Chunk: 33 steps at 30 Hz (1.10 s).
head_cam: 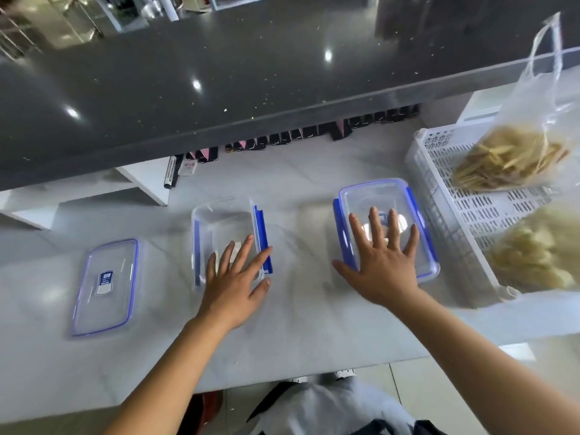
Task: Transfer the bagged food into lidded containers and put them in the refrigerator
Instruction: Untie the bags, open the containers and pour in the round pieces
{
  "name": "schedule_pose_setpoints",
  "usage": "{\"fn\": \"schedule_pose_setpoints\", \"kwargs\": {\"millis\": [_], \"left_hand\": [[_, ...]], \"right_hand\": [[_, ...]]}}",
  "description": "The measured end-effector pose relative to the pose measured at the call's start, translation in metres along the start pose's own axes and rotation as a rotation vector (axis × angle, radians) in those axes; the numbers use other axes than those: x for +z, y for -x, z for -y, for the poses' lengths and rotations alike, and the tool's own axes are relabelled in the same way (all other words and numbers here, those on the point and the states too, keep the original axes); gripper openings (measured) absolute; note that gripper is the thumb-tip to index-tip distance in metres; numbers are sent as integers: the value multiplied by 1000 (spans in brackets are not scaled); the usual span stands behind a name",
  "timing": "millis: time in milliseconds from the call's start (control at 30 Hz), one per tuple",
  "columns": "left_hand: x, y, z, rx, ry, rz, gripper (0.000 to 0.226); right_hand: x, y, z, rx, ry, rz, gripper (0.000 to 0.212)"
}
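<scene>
Two clear containers with blue clips stand on the pale counter. The left container has no lid on it; its lid lies flat further left. The right container has its lid on. My left hand hovers spread over the near end of the open container. My right hand lies flat, fingers apart, on the right container's lid. Two clear bags of pale yellow food sit in a white basket: one bag at the back, the other bag nearer.
A raised dark counter overhangs the back of the work surface. Small dark items line up beneath it, and a marker pen lies near a white shelf. The counter's front edge runs just before my body.
</scene>
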State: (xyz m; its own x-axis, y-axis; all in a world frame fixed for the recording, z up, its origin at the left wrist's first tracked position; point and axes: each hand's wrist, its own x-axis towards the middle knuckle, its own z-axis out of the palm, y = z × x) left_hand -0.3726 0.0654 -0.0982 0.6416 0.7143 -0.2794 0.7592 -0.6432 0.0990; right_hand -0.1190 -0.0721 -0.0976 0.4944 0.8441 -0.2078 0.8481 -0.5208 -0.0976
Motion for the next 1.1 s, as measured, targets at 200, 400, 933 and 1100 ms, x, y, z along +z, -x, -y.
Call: {"fn": "schedule_pose_setpoints", "kwargs": {"millis": [200,400,933,1100], "left_hand": [[-8,16,-26,194,368,-318,58],[-1,38,-73,284,791,-85,64],[9,23,-66,-82,1497,413,69],[7,21,-66,-74,1515,447,70]], "right_hand": [[0,68,39,1,-187,112,89],[-26,115,15,171,-608,-193,73],[-4,126,-34,697,-1645,75,33],[-5,121,-37,686,-1658,93,33]]}}
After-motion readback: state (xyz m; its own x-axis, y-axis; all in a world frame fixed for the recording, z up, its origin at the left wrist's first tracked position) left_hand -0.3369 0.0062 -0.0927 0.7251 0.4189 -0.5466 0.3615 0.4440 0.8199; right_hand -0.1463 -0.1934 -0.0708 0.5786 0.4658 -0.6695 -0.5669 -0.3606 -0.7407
